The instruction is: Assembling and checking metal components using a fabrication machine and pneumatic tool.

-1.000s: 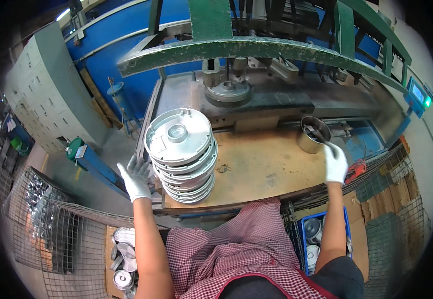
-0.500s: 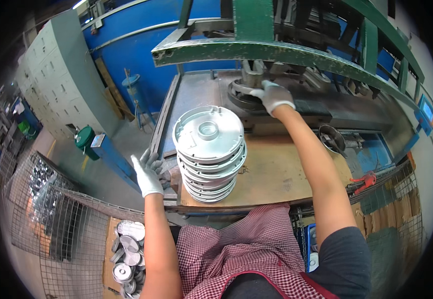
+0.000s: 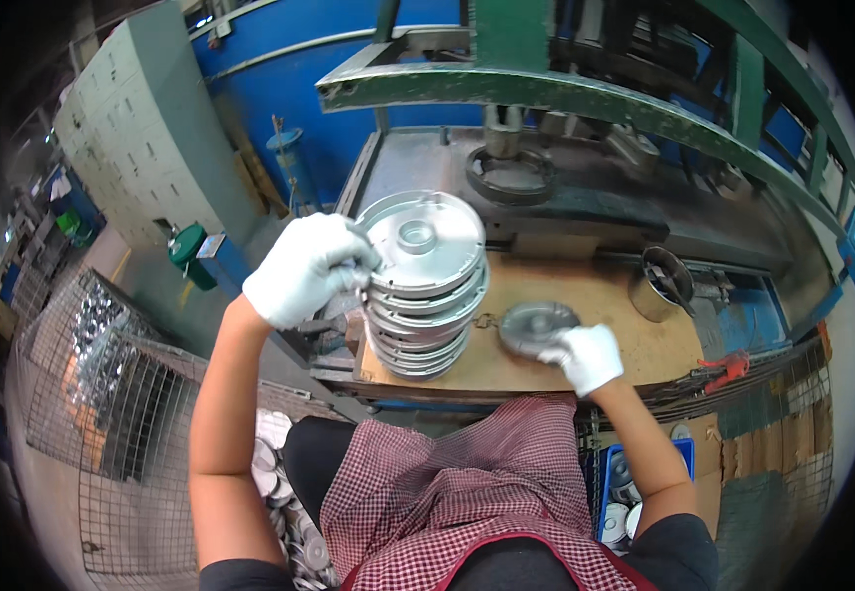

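Observation:
A tall stack of round silver metal covers (image 3: 425, 340) stands on the brown board. My left hand (image 3: 304, 271), in a white glove, is closed with its fingers at the left rim of the top metal cover (image 3: 447, 234). To the right of the stack, my gloved right hand (image 3: 587, 357) grips the near right edge of a darker grey round metal cover (image 3: 536, 323), just over the board; motion blurs it slightly. Beyond them, a round die fixture (image 3: 509, 179) sits under the press, with no hand at it.
A green press frame (image 3: 506, 87) crosses above the far side. On the brown board (image 3: 595, 286) a metal can (image 3: 662, 286) stands at the right, near a red-handled tool (image 3: 726, 368). Wire mesh baskets (image 3: 161, 453) and a blue crate (image 3: 688, 455) with parts flank me.
My right hand has come back from the die fixture to the board with the darker cover. My left hand, open beside the stack before, has risen and closed at the top cover's rim.

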A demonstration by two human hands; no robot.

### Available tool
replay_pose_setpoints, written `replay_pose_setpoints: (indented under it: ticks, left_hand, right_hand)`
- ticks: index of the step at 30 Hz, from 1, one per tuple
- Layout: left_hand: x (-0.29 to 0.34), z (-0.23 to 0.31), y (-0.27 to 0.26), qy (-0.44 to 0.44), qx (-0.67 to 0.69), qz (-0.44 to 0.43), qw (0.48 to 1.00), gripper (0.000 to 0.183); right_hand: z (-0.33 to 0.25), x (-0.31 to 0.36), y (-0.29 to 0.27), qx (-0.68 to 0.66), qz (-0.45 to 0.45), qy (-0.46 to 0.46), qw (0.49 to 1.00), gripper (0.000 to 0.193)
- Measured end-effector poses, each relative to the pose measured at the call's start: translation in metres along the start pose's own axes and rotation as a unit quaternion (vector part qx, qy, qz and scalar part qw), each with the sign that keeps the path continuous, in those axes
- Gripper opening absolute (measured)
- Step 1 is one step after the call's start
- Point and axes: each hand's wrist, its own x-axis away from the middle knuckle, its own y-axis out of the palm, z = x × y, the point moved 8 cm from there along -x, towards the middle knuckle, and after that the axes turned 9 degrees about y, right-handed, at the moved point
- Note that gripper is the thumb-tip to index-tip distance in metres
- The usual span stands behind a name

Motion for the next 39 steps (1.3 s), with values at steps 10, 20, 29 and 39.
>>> replay_pose_setpoints:
  ticks: [10,20,29,39]
  left_hand:
    - [-0.102,0.066,0.027,0.032,-0.151,0.011,0.988,0.016]
    - [-0.16,0.045,0.14,-0.085,-0.067,0.01,0.994,0.034]
    - [-0.193,0.053,0.138,-0.135,-0.218,-0.008,0.967,0.037]
    - [-0.211,0.033,0.161,-0.157,-0.231,-0.047,0.959,0.036]
  right_hand:
    - [0.132,0.087,-0.071,-0.026,0.212,0.264,0.941,0.035]
    - [0.251,0.147,-0.066,-0.041,0.297,0.353,0.886,0.022]
    - [0.25,0.148,-0.059,0.043,0.32,0.32,0.891,0.022]
    - [0.246,0.15,-0.062,0.042,0.322,0.309,0.894,0.018]
